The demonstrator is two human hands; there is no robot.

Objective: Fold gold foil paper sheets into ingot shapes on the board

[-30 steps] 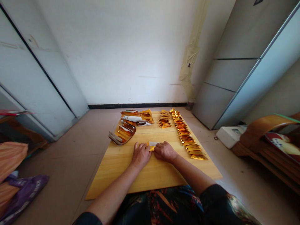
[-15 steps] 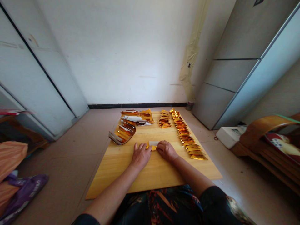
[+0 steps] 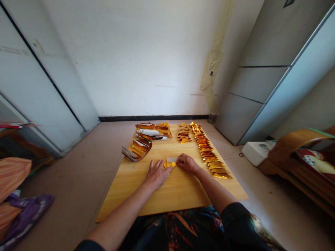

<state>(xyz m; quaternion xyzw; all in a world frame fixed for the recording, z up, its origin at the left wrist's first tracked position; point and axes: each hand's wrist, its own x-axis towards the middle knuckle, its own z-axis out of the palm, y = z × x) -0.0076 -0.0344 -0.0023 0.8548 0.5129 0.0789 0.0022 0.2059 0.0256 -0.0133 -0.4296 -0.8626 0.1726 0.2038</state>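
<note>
A small sheet of gold foil paper, partly folded and with its pale side showing at the back, lies on the wooden table. On its left end rests my left hand, fingers stretched out and the thumb on the near edge. My right hand pinches the paper's right end between thumb and fingers. To the right runs a long row of folded gold paper pieces, overlapping one another. A shorter row of folded pieces lies farther back.
At the table's back left are stacks of gold paper sheets and a white roll. A white wall stands behind, a grey fridge at right. A white box and a wooden chair stand right; bags lie left.
My right hand has lifted slightly and shifted a little to the right, uncovering more of the gold paper. My left thumb has slid slightly right along its near edge.
</note>
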